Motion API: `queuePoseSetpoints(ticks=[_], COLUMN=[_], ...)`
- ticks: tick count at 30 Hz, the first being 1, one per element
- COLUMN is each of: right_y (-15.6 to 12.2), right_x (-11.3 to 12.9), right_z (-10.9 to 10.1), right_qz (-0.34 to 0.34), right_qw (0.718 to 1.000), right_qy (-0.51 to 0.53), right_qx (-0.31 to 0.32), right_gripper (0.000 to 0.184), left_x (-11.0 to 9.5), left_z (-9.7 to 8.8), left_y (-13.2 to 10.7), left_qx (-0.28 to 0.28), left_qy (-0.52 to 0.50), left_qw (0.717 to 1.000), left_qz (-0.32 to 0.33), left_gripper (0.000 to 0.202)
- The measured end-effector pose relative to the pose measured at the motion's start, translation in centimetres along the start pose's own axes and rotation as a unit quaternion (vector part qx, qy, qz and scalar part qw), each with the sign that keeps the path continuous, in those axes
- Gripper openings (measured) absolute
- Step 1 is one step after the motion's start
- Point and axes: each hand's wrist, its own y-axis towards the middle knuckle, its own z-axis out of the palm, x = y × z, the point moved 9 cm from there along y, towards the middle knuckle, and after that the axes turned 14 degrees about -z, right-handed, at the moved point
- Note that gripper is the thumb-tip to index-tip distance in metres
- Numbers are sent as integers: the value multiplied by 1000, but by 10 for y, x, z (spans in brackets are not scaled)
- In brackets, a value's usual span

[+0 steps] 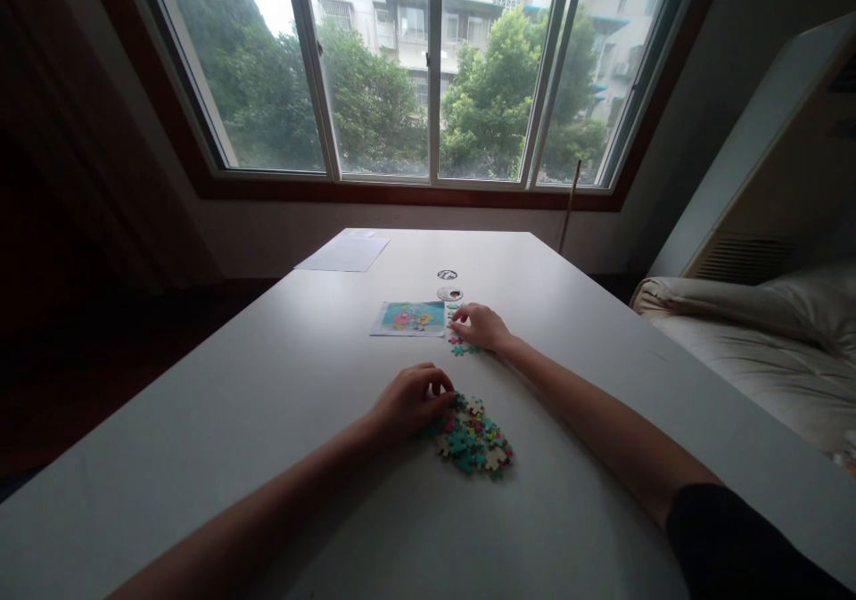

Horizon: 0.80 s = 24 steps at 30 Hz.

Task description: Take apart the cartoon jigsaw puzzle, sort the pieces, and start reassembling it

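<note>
A heap of small colourful jigsaw pieces (473,439) lies on the white table (281,386) in front of me. My left hand (409,400) rests at the heap's left edge, fingers curled and pinched on pieces I cannot single out. Farther away, my right hand (480,325) lies with fingers bent over a few joined pieces (461,347), its fingertips at the right edge of a picture card (409,318) showing a cartoon scene.
Two small round objects (448,292) sit beyond the card, and a white sheet of paper (344,252) lies at the table's far left. A bed with a pillow (755,324) stands to the right. A wide window (428,65) fills the far wall.
</note>
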Motion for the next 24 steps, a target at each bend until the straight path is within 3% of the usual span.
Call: queuePoseSetpoints(ticks=[8, 13, 19, 24], right_y=[5, -2, -46, -90], right_x=[-2, 11, 57, 78], right_z=[2, -12, -47, -57], right_qz=[-21, -46, -129, -146], right_qw=[1000, 998, 984, 982], right_qy=[20, 33, 82, 85], right_qx=[-5, -30, -93, -85], right_gripper=[14, 16, 12, 9], left_x=[0, 4, 16, 11], left_z=[-2, -5, -13, -14], left_y=[1, 4, 9, 10], left_qx=[-4, -14, -33, -30], left_qy=[-24, -49, -132, -213], left_qw=[1000, 998, 989, 974], left_qz=[-7, -24, -62, -76], left_gripper=[13, 16, 22, 24])
